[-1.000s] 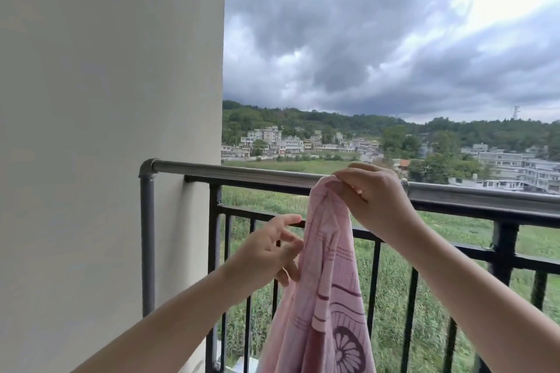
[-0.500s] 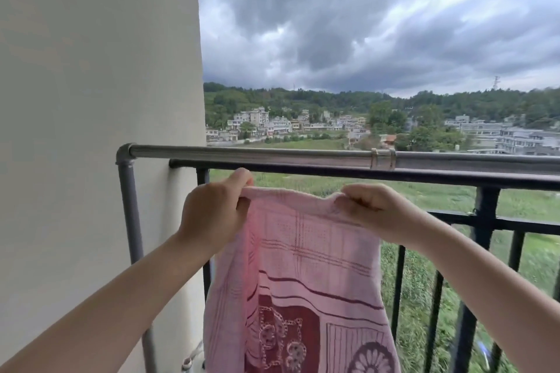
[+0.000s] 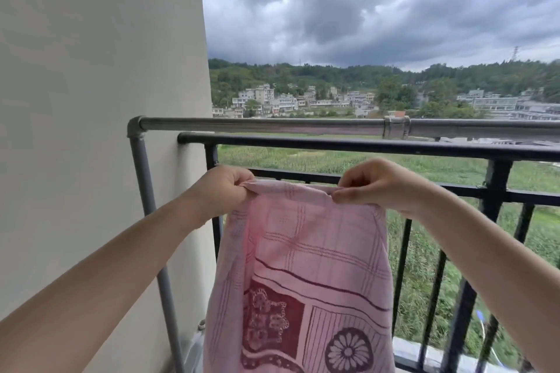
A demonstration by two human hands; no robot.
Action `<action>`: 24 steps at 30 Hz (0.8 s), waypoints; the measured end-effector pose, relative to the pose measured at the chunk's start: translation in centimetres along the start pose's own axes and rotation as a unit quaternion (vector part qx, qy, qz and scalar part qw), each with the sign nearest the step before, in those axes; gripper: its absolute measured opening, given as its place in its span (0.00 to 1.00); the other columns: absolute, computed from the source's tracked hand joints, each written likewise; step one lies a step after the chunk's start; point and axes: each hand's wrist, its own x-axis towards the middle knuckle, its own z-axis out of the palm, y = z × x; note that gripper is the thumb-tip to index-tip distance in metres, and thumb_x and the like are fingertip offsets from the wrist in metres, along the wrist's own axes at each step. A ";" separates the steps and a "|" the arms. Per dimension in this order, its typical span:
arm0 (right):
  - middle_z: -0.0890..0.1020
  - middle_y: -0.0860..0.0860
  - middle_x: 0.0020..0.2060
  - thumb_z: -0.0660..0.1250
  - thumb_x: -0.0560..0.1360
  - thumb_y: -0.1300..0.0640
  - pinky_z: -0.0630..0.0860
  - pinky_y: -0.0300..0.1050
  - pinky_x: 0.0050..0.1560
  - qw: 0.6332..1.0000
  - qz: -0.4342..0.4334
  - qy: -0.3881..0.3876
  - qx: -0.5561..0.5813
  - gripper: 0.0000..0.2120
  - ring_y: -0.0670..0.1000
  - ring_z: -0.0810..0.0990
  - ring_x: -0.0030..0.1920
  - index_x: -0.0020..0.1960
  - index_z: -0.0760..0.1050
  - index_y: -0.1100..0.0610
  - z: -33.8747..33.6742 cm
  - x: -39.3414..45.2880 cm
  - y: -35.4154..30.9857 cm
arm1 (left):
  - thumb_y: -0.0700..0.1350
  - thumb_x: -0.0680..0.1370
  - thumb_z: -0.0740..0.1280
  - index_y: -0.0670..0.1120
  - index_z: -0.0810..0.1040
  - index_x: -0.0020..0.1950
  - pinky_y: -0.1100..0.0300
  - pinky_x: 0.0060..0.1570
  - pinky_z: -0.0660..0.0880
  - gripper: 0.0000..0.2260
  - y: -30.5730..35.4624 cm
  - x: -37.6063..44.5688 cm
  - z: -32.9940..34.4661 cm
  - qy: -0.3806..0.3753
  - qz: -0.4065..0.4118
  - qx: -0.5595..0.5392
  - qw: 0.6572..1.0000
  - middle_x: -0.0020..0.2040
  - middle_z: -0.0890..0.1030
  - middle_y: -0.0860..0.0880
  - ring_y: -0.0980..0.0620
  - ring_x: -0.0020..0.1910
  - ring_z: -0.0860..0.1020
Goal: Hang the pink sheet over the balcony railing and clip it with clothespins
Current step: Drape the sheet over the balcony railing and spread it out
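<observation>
The pink sheet (image 3: pixel 306 257), patterned with dark red lines and flowers, hangs down in front of me, held by its top edge. My left hand (image 3: pixel 222 188) grips the top left corner. My right hand (image 3: pixel 378 185) pinches the top edge further right. The stretched edge sits just below the black balcony railing (image 3: pixel 333 144) and on my side of it. A grey metal pipe rail (image 3: pixel 257 123) runs above and beyond the black rail. No clothespins are in view.
A pale wall (image 3: pixel 91 100) stands at the left, with the grey pipe's upright (image 3: pixel 145 191) running down beside it. A metal clamp (image 3: pixel 396 127) sits on the grey pipe at the right. Black vertical bars (image 3: pixel 403 266) fill the railing below.
My hands have moved apart, spreading the bunched sheet's top edge flat. The view has tilted, so the railing sits higher relative to my hands.
</observation>
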 end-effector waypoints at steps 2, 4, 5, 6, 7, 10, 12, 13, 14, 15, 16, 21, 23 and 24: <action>0.71 0.44 0.22 0.71 0.66 0.53 0.62 0.32 0.26 0.993 -0.051 0.088 -0.067 0.07 0.42 0.66 0.25 0.34 0.79 0.57 -0.9 0.6 -1.1 | 0.42 0.75 0.65 0.49 0.73 0.29 0.69 0.24 0.60 0.14 -0.7 -0.2 0.3 -0.155 -0.043 0.014 0.987 0.26 0.71 0.55 0.60 0.24 0.65; 0.70 0.44 0.22 0.70 0.68 0.53 0.60 0.29 0.23 0.971 -0.096 0.172 -0.134 0.08 0.42 0.64 0.23 0.36 0.78 0.58 -1.2 1.3 -2.2 | 0.42 0.75 0.66 0.50 0.73 0.31 0.69 0.22 0.56 0.12 -1.7 -0.2 0.9 -0.261 -0.064 0.040 0.962 0.26 0.70 0.54 0.59 0.21 0.62; 0.71 0.44 0.24 0.69 0.69 0.53 0.61 0.30 0.24 0.958 -0.111 0.205 -0.164 0.08 0.43 0.66 0.25 0.38 0.78 0.58 -1.2 1.7 -2.7 | 0.41 0.75 0.65 0.49 0.74 0.33 0.68 0.22 0.56 0.11 -2.3 0.0 1.3 -0.284 -0.072 0.044 0.955 0.28 0.69 0.52 0.58 0.21 0.61; 0.71 0.44 0.25 0.67 0.71 0.54 0.61 0.31 0.25 0.947 -0.122 0.232 -0.187 0.08 0.42 0.67 0.26 0.40 0.78 0.59 -1.3 2.1 -3.0 | 0.41 0.76 0.64 0.48 0.74 0.35 0.68 0.21 0.56 0.09 -2.7 0.0 1.5 -0.295 -0.076 0.040 0.952 0.29 0.69 0.50 0.58 0.21 0.61; 0.72 0.45 0.27 0.66 0.72 0.55 0.61 0.31 0.27 0.938 -0.128 0.256 -0.195 0.08 0.41 0.68 0.27 0.43 0.78 0.60 -1.5 2.4 -3.3 | 0.40 0.76 0.63 0.47 0.74 0.38 0.68 0.22 0.57 0.07 -3.1 0.0 1.6 -0.305 -0.078 0.028 0.949 0.31 0.70 0.50 0.58 0.22 0.62; 0.75 0.48 0.33 0.64 0.74 0.57 0.61 0.29 0.29 0.923 -0.147 0.308 -0.178 0.08 0.38 0.67 0.30 0.46 0.79 0.61 -2.2 3.2 -3.6 | 0.38 0.75 0.63 0.48 0.74 0.41 0.70 0.24 0.60 0.06 -4.3 -0.2 1.9 -0.350 -0.080 -0.001 0.934 0.37 0.72 0.49 0.57 0.27 0.63; 0.74 0.47 0.31 0.64 0.74 0.57 0.62 0.30 0.29 0.925 -0.153 0.304 -0.169 0.08 0.39 0.68 0.31 0.46 0.79 0.61 -2.3 3.5 -3.3 | 0.39 0.75 0.64 0.48 0.74 0.40 0.70 0.24 0.60 0.06 -5.1 -0.3 1.4 -0.353 -0.110 0.023 0.929 0.40 0.73 0.47 0.57 0.27 0.64; 0.73 0.45 0.30 0.64 0.74 0.58 0.63 0.29 0.28 0.928 -0.151 0.298 -0.165 0.08 0.39 0.68 0.31 0.46 0.79 0.61 -2.3 3.7 -3.2 | 0.40 0.75 0.64 0.49 0.76 0.43 0.69 0.24 0.61 0.04 -5.5 -0.4 0.9 -0.347 -0.134 0.052 0.927 0.41 0.75 0.48 0.57 0.27 0.66; 0.72 0.43 0.30 0.64 0.74 0.58 0.64 0.28 0.27 0.930 -0.150 0.295 -0.157 0.07 0.39 0.68 0.30 0.45 0.78 0.61 -2.3 3.9 -2.9 | 0.42 0.76 0.63 0.49 0.77 0.48 0.69 0.24 0.62 0.04 -5.9 -0.6 0.4 -0.338 -0.159 0.082 0.924 0.42 0.77 0.50 0.57 0.26 0.68; 0.72 0.42 0.30 0.64 0.74 0.59 0.65 0.28 0.27 0.933 -0.146 0.295 -0.147 0.07 0.41 0.68 0.30 0.45 0.78 0.61 -2.3 4.0 -2.7 | 0.44 0.77 0.62 0.48 0.77 0.52 0.69 0.24 0.64 0.06 -6.4 -0.8 -0.3 -0.324 -0.189 0.103 0.921 0.44 0.78 0.51 0.57 0.26 0.71; 0.73 0.43 0.30 0.64 0.74 0.59 0.66 0.30 0.27 0.934 -0.142 0.295 -0.139 0.07 0.43 0.69 0.30 0.46 0.78 0.62 -2.3 4.2 -2.4 | 0.45 0.78 0.61 0.47 0.75 0.55 0.69 0.23 0.65 0.08 -6.9 -1.0 -0.9 -0.299 -0.220 0.105 0.922 0.44 0.78 0.50 0.57 0.26 0.73; 0.72 0.51 0.27 0.66 0.71 0.49 0.67 0.36 0.28 0.939 -0.113 0.174 -0.274 0.19 0.47 0.67 0.26 0.42 0.76 0.67 -0.8 5.1 -2.3 | 0.42 0.79 0.58 0.41 0.77 0.49 0.59 0.30 0.79 0.09 -8.1 -1.1 -3.1 0.164 -0.204 -0.020 0.965 0.39 0.79 0.43 0.49 0.28 0.78; 0.72 0.50 0.26 0.68 0.64 0.40 0.67 0.38 0.26 0.930 -0.110 0.117 -0.331 0.24 0.47 0.67 0.26 0.39 0.76 0.63 0.1 5.2 -2.9 | 0.41 0.78 0.58 0.38 0.76 0.51 0.56 0.38 0.74 0.10 -7.3 -1.0 -4.4 0.320 -0.131 0.061 0.936 0.47 0.80 0.38 0.40 0.41 0.78; 0.73 0.49 0.27 0.68 0.62 0.38 0.68 0.39 0.26 0.927 -0.105 0.095 -0.347 0.24 0.47 0.69 0.27 0.38 0.76 0.60 0.5 5.4 -3.1 | 0.40 0.78 0.58 0.36 0.75 0.49 0.57 0.39 0.68 0.09 -6.6 -1.2 -5.0 0.361 -0.097 0.117 0.920 0.48 0.79 0.35 0.38 0.45 0.77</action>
